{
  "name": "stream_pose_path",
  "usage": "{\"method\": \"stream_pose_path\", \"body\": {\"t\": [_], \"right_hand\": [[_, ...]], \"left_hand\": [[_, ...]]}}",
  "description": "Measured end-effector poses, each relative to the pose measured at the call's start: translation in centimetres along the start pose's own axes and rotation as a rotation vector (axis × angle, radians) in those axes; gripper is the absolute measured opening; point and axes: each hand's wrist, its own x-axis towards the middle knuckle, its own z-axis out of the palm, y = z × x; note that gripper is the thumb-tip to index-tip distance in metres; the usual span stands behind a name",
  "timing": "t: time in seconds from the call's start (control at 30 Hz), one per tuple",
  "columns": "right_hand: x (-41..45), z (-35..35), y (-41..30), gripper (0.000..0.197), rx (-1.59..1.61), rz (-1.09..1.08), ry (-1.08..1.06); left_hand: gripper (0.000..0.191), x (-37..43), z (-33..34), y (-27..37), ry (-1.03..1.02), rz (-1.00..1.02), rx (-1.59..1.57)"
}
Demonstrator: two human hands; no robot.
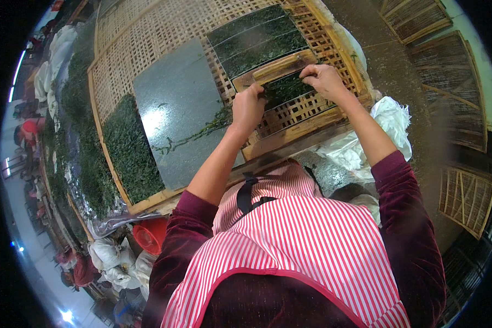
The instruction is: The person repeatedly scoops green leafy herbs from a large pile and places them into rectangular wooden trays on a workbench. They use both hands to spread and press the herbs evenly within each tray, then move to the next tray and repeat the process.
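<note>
A woven bamboo tray (156, 49) with a wooden frame lies before me. On it, thin pale strips divide a rectangular bed of dark green leafy material (266, 45) into bands. A wooden bar with a rounded bamboo grip (281, 67) lies across the bed's near part. Between my hands is the nearest band of green leaves (287, 88). My left hand (248, 107) pinches leaves at its left end. My right hand (324, 82) pinches at its right end; its fingertips partly hide what they hold. Left of the bed lies a smooth grey board (180, 102) with stray stems (194, 133).
Green leaves are heaped (129, 151) in the tray's left corner and beyond its left edge (94, 172). White plastic sacking (389, 123) sits by the right corner. A red bucket (151, 235) and white sacks (110, 254) stand lower left. Framed screens (451, 86) lean at right. People are far left.
</note>
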Motion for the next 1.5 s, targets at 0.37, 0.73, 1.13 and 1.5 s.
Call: {"method": "stream_pose_path", "body": {"t": [0.37,0.73,1.13,1.5], "right_hand": [[-2.3,0.9,-2.5,0.027,-0.389,-0.041,0.261],[-1.2,4.3,-3.5,0.009,-0.549,-0.121,0.214],[-3.6,7.1,-6.2,0.024,-0.607,-0.376,0.157],[-3.8,7.2,-5.7,0.031,-0.398,-0.258,-0.008]], "left_hand": [[0.038,-3.7,-3.9,0.5,0.049,0.053,0.130],[0.048,-6.7,-2.7,-1.0,-0.090,0.315,0.394],[0.052,-5.8,-2.0,0.3,0.065,0.487,0.295],[0.055,-5.8,-0.1,0.3,-0.020,0.339,0.326]]}}
